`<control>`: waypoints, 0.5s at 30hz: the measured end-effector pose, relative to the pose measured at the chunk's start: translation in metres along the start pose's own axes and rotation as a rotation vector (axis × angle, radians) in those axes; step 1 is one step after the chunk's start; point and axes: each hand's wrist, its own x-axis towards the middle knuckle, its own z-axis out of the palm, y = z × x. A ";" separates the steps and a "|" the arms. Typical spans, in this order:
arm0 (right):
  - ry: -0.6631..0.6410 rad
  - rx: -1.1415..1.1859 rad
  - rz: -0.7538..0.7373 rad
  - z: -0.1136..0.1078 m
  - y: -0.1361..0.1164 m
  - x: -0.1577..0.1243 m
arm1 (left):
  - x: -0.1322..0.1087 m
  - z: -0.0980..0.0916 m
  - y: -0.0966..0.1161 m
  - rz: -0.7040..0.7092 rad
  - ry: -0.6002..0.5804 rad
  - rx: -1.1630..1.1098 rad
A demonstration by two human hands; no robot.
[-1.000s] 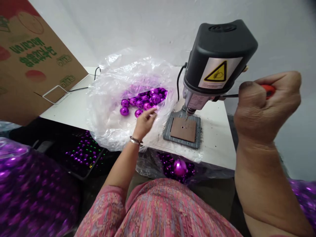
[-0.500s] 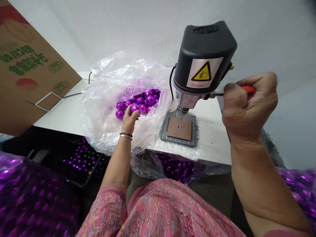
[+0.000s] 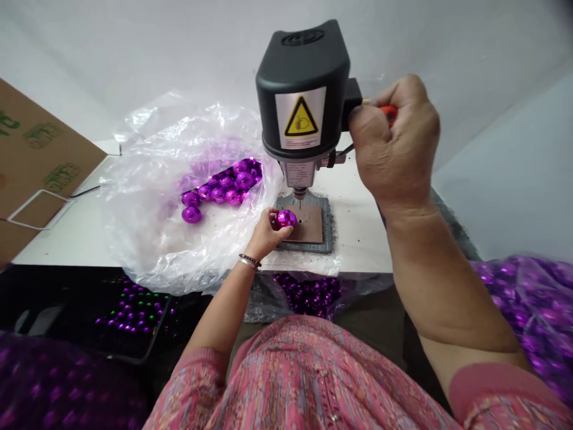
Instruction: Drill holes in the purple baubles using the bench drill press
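Between the thumb and fingers of my left hand (image 3: pixel 267 232) is a shiny purple mirror ball (image 3: pixel 286 219). It is over the left part of a brown board (image 3: pixel 311 232), which has a small hole and lies on the grey base (image 3: pixel 328 239) of a bench drill press (image 3: pixel 303 89). The drill bit (image 3: pixel 301 203) points down just right of the ball, apart from it. My right hand (image 3: pixel 396 143) is closed round the red-knobbed lever (image 3: pixel 390 113) at the drill's right side. More purple balls (image 3: pixel 224 185) lie in the clear plastic bag to the left.
The clear plastic bag (image 3: pixel 147 239) spreads over the white table (image 3: pixel 358 227). A cardboard box (image 3: pixel 36 155) stands at left. Bags of purple balls sit at right (image 3: pixel 528 304) and below the table edge (image 3: pixel 308 292). Dark shavings surround the drill base.
My left hand has carried the purple ball right, from the bag to the drill's board. My right hand stays on the lever, which now sits higher. The view has shifted right.
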 end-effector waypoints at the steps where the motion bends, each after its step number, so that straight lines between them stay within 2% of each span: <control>1: 0.001 0.010 0.013 0.000 -0.001 0.001 | 0.003 0.002 0.000 0.000 -0.002 0.039; 8: -0.021 0.102 0.058 0.001 -0.003 0.002 | 0.014 0.002 0.015 0.040 -0.051 0.372; 15: -0.022 0.159 0.035 0.001 -0.002 0.001 | 0.020 0.006 0.027 0.105 -0.064 0.540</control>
